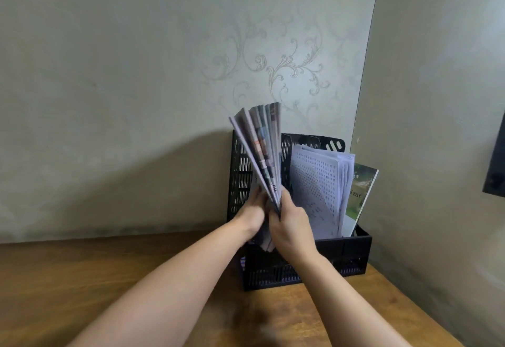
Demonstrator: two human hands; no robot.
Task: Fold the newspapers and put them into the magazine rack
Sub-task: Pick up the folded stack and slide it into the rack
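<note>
both hands, left hand point(252, 210) and right hand point(291, 223), pinching folded newspapers point(263, 152) upright over magazine rack point(344, 253) left slot; fanned top edges likely to snag divider or spill open.

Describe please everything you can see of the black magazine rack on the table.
The magazine rack is black and looks like plastic, with perforated walls and upright dividers. It stands on the wooden table, in the corner against the wall. Its right compartments hold white printed papers and a green-covered magazine. Both hands hold folded newspapers upright at the left compartment, hiding part of its front.
</note>
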